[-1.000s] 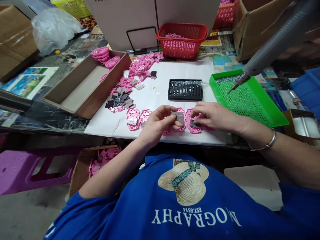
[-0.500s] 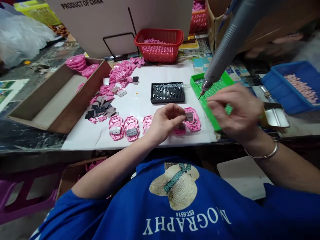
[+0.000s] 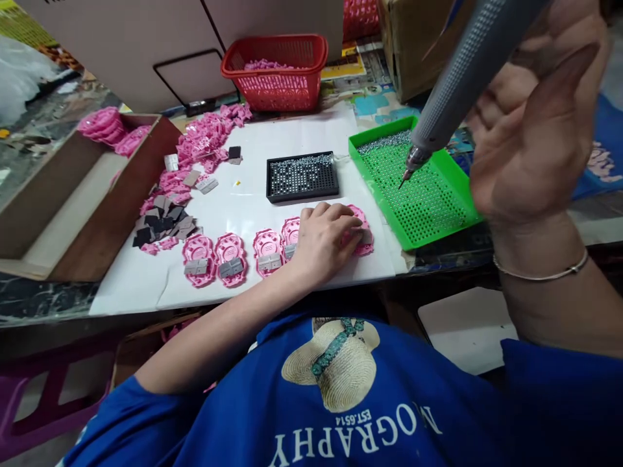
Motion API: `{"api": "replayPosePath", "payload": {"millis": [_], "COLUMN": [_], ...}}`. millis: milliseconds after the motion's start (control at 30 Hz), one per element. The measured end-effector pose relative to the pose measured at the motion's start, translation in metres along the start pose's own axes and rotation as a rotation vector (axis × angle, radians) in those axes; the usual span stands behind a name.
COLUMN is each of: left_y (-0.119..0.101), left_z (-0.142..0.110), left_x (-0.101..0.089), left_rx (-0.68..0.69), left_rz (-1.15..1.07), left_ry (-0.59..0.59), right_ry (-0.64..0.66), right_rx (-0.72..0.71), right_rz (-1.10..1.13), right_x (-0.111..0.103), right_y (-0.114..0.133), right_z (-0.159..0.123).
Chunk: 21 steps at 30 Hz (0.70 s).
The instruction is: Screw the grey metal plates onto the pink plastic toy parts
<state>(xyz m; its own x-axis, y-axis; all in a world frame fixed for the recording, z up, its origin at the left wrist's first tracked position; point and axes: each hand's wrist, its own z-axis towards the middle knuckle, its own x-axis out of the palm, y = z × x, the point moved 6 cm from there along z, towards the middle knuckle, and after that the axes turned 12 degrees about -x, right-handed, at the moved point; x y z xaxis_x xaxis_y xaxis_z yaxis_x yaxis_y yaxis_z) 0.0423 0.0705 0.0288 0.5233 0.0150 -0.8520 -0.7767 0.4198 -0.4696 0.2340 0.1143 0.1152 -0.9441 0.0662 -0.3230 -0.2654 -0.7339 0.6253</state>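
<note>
My left hand (image 3: 325, 243) is bent over the right end of a row of pink plastic casings, its fingertips on a small grey plate (image 3: 365, 237) in the last pink casing (image 3: 359, 213). It covers part of the row. Casings to the left, such as this pink casing (image 3: 230, 250), have similar plates across their lower halves. My right hand (image 3: 540, 130) is raised palm-up with fingers apart, beside a grey electric screwdriver (image 3: 455, 84) that slants down from the upper right. The driver's thin bit points at a green perforated tray (image 3: 407, 239) of screws.
A black screw tray (image 3: 302, 196) lies mid-table. Behind it stands a red basket (image 3: 275, 91) of pink parts. Pink pieces (image 3: 204, 139) and dark plates (image 3: 163, 220) are heaped left, beside a long cardboard box (image 3: 111, 201). A blue bin (image 3: 601, 123) sits far right.
My right hand has risen from beside the green tray to the screwdriver, its fingers opening. My left hand has lowered the grey plate onto the last pink casing. The view has shifted right.
</note>
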Motion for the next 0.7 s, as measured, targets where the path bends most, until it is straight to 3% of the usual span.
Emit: {"api": "replayPosePath", "payload": {"millis": [133,300,433,600,700], "left_y": [-0.006,-0.012,-0.022,-0.028,-0.027], "left_z": [-0.005,-0.004,-0.006,-0.012,-0.014], "left_x": [0.002,0.011,0.015,0.018,0.016], "left_rx": [0.158,0.21,0.283,0.313,0.321], "left_rz": [0.098,0.075,0.011,0.003,0.021], "left_ry": [0.024,0.16,0.18,0.153,0.107], "right_ry": [-0.086,-0.094,-0.018,-0.13,-0.208], "right_rx": [-0.05,-0.194,-0.178,-0.079,-0.091], "right_rz": [0.165,0.321,0.315,0.409,0.385], "right_x": [-0.008,-0.019,-0.019,-0.018,-0.018], "right_y": [-0.015,-0.018,-0.012,-0.008,-0.006], "right_z": [0.013,0.025,0.018,0.004,-0.008]}}
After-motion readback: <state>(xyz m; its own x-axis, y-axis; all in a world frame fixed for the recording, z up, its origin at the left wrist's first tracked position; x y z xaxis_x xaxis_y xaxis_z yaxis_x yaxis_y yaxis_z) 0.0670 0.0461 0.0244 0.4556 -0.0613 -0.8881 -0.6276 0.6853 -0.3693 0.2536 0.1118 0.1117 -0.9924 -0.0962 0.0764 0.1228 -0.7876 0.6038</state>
